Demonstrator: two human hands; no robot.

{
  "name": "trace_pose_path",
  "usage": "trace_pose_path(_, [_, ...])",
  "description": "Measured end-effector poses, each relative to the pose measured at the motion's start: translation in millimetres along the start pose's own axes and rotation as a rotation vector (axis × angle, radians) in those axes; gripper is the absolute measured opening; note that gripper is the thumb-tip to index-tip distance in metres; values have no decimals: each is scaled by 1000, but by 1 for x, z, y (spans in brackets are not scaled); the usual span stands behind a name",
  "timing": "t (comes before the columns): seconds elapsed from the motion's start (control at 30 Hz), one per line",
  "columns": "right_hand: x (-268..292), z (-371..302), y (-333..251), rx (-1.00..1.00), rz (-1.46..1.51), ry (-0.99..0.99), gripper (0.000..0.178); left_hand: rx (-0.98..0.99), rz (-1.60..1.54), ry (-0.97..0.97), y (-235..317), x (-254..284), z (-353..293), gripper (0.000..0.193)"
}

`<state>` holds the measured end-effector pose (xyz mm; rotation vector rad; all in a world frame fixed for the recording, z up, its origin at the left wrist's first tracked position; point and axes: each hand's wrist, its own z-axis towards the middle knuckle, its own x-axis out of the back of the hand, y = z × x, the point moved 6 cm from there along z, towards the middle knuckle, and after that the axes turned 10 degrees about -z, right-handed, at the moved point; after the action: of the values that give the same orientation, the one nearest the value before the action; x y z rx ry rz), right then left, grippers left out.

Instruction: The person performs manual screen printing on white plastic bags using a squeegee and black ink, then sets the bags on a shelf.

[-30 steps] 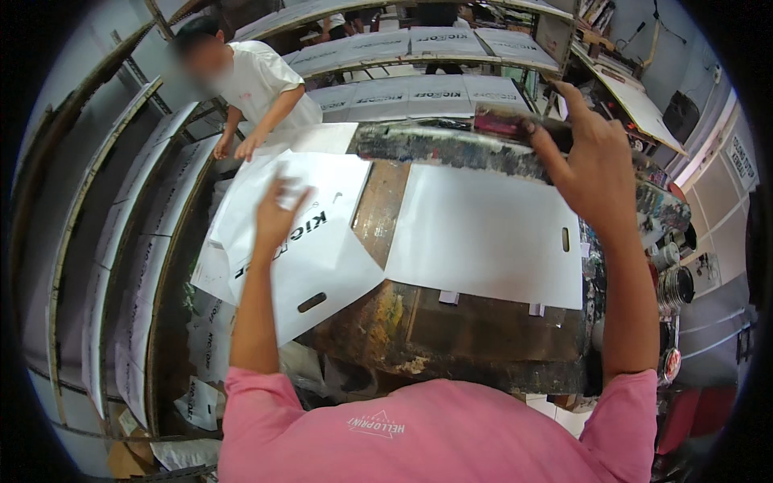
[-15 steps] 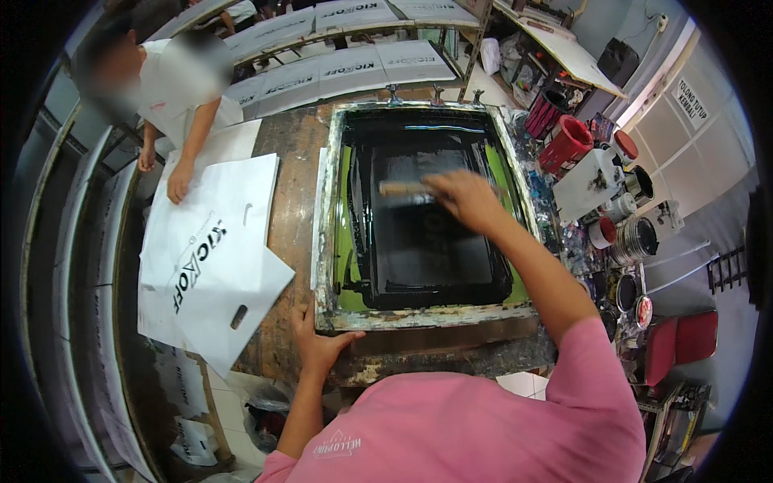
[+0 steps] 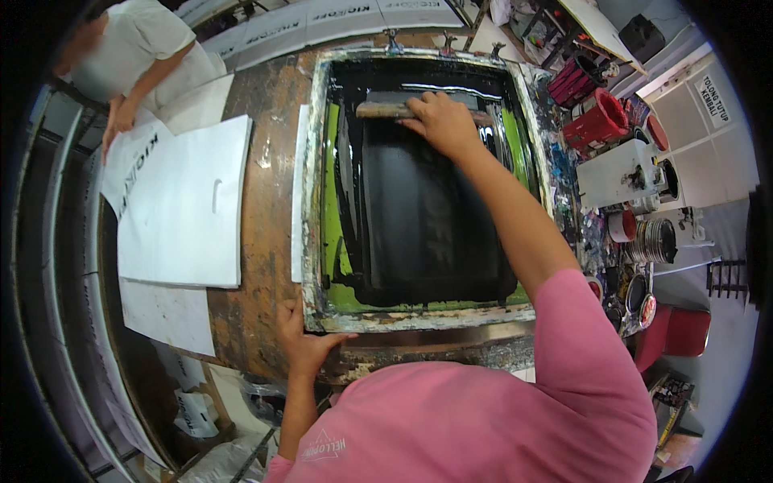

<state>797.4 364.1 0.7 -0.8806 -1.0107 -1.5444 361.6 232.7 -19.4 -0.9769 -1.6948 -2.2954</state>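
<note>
A wooden-handled squeegee (image 3: 382, 111) lies crosswise near the far end of the printing screen (image 3: 419, 319), on its black inky mesh. My right hand (image 3: 441, 122) is closed around the handle, and my right forearm reaches over the screen's right half. At the near left corner of the paint-crusted frame, my left hand (image 3: 302, 342) holds on, fingers along the left side and thumb along the front edge. Green shows at the mesh's sides, and dark lettering shows faintly under the ink. A pale sheet edge (image 3: 299, 193) pokes out left of the frame.
On the worn wooden table (image 3: 258, 266), white bags (image 3: 185, 201) lie stacked at left. A co-worker (image 3: 149, 56) in a white shirt handles a printed bag (image 3: 141, 157). Ink pots, including a red tub (image 3: 596, 117), and cans crowd the right. Metal clamps (image 3: 447, 42) line the far edge.
The squeegee and my right hand have moved toward the screen's far end. The co-worker has drawn the printed bag away to the far left, baring a blank bag. My view has shifted slightly.
</note>
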Motion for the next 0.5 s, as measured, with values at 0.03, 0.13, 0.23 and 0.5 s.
trace_pose_path(0.03, [10,-18,-11,13,21,1,38,17,11,1,1,1,0,100])
trace_pose_path(0.13, [45,-80,-45,21,73,-19,41,-2,8,1,-2,1,-2,101])
trace_pose_path(0.23, [86,-140,-81,15,141,-65,47,-13,27,3,-8,1,-4,97])
trace_pose_path(0.5, [157,-237,-142,-3,230,-311,47,45,-36,11,3,4,-3,89])
